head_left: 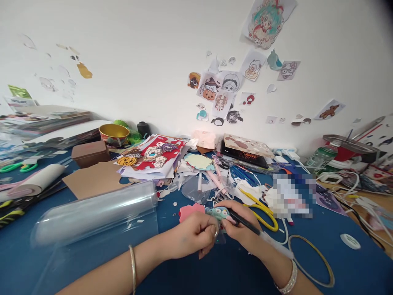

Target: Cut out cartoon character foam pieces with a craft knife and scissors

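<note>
My left hand (pixel 193 235) is curled, its fingertips pinching the edge of a small blue cartoon cut-out (pixel 218 212) that lies over a pink paper shape (pixel 189 211). My right hand (pixel 241 229) is closed round a black pen-like tool (pixel 245 221), its tip at the cut-out. Both hands rest on the blue table (pixel 233 270), close together, each wrist with a bracelet.
A roll of clear film (pixel 95 213) lies left of my hands. Yellow scissors (pixel 260 211) and a thin ring (pixel 311 260) sit to the right. Printed character sheets (pixel 152 157), a gold bowl (pixel 114 134), a brown box (pixel 90 153) and cables (pixel 353 196) crowd the back.
</note>
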{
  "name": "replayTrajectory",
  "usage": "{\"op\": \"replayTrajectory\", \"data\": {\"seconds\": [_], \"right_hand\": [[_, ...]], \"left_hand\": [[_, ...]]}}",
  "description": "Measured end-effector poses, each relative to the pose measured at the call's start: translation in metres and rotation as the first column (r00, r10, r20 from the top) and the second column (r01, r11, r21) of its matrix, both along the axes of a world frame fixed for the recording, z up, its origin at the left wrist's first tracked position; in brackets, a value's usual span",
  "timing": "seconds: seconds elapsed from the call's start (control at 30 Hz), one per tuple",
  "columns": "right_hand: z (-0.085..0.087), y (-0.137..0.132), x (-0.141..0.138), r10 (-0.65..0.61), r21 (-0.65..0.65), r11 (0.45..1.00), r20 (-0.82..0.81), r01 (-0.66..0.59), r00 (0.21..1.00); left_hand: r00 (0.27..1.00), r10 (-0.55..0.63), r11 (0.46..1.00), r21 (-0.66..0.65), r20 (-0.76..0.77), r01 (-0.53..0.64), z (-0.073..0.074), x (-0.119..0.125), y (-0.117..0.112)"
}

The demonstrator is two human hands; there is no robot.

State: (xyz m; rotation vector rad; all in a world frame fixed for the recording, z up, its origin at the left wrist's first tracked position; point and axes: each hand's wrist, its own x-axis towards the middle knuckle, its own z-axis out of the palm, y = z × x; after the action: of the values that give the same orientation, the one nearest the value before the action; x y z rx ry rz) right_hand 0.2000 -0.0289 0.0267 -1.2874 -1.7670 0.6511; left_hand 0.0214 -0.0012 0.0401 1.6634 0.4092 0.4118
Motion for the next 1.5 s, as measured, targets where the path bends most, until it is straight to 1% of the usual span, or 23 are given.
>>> {"op": "replayTrajectory", "data": {"seconds": [0.13,0.27,0.4,0.53,0.6,0.7,0.77,0.8,0.87,0.9,0.97,1.03,1.07,1.1,1.17,1.23,1.3,1.37,1.5], "right_hand": [[0.008,0.0,0.001,-0.024,-0.116,0.993,-0.095,0.013,0.995],[0.008,0.001,0.0,-0.035,-0.205,0.979,-0.181,-0.003,0.983],[0.006,0.002,0.0,-0.044,-0.232,0.972,-0.252,-0.016,0.967],[0.007,0.0,0.003,-0.03,-0.246,0.968,-0.294,-0.046,0.955],[0.008,-0.001,0.007,-0.023,-0.256,0.965,-0.301,-0.058,0.953],[0.013,-0.003,0.013,0.011,-0.257,0.962,-0.298,-0.092,0.954],[0.017,-0.003,0.014,0.016,-0.231,0.97,-0.259,-0.078,0.966],[0.019,-0.003,0.013,-0.001,-0.203,0.978,-0.216,-0.044,0.976],[0.02,-0.002,0.007,-0.07,-0.118,0.991,-0.09,0.059,0.993],[0.019,-0.002,0.003,-0.106,-0.07,0.992,-0.032,0.104,0.994],[0.013,-0.002,-0.005,-0.144,0.003,0.99,0.038,0.144,0.989],[0.005,-0.003,-0.012,-0.156,0.084,0.985,0.084,0.149,0.984],[0.001,-0.004,-0.015,-0.162,0.138,0.98,0.114,0.146,0.98],[-0.002,-0.004,-0.016,-0.171,0.205,0.969,0.153,0.138,0.973],[-0.006,-0.005,-0.017,-0.177,0.32,0.942,0.226,0.098,0.958],[-0.006,-0.005,-0.016,-0.161,0.366,0.929,0.261,0.057,0.952],[-0.004,-0.005,-0.015,-0.151,0.362,0.931,0.274,0.043,0.95],[-0.003,-0.005,-0.014,-0.166,0.351,0.934,0.259,0.068,0.952],[-0.004,-0.004,-0.013,-0.171,0.354,0.931,0.194,0.094,0.966]], "left_hand": [[0.997,-0.027,0.998,-0.063,0.068,0.031,0.002,0.0,-0.002],[0.991,-0.009,0.992,-0.127,0.137,0.026,0.001,-0.002,-0.001],[0.98,-0.022,0.974,-0.215,0.196,0.065,0.0,-0.004,0.002],[0.973,-0.056,0.95,-0.286,0.225,0.122,0.003,-0.007,0.004],[0.975,-0.051,0.942,-0.314,0.217,0.119,0.005,-0.008,0.004],[0.986,-0.023,0.94,-0.332,0.164,0.077,0.005,-0.01,0.004],[0.995,0.016,0.957,-0.29,0.098,0.014,0.006,-0.011,0.005],[0.997,0.058,0.969,-0.245,0.057,-0.042,0.007,-0.011,0.005],[0.98,0.196,0.973,-0.123,-0.023,-0.197,0.008,-0.008,0.005],[0.958,0.28,0.957,-0.059,-0.056,-0.283,0.008,-0.006,0.004],[0.893,0.438,0.899,0.043,-0.107,-0.436,0.007,-0.002,0.001],[0.829,0.542,0.841,0.095,-0.138,-0.533,0.005,0.004,-0.003],[0.807,0.572,0.82,0.095,-0.147,-0.564,0.003,0.006,-0.005],[0.795,0.587,0.809,0.077,-0.155,-0.582,0.001,0.008,-0.006],[0.798,0.575,0.811,-0.004,-0.182,-0.585,-0.002,0.012,-0.007],[0.816,0.536,0.821,-0.089,-0.217,-0.563,-0.004,0.013,-0.006],[0.828,0.511,0.827,-0.13,-0.232,-0.547,-0.005,0.014,-0.005],[0.832,0.512,0.833,-0.116,-0.212,-0.542,-0.007,0.013,-0.005],[0.851,0.502,0.858,-0.036,-0.152,-0.513,-0.009,0.012,-0.003]]}}
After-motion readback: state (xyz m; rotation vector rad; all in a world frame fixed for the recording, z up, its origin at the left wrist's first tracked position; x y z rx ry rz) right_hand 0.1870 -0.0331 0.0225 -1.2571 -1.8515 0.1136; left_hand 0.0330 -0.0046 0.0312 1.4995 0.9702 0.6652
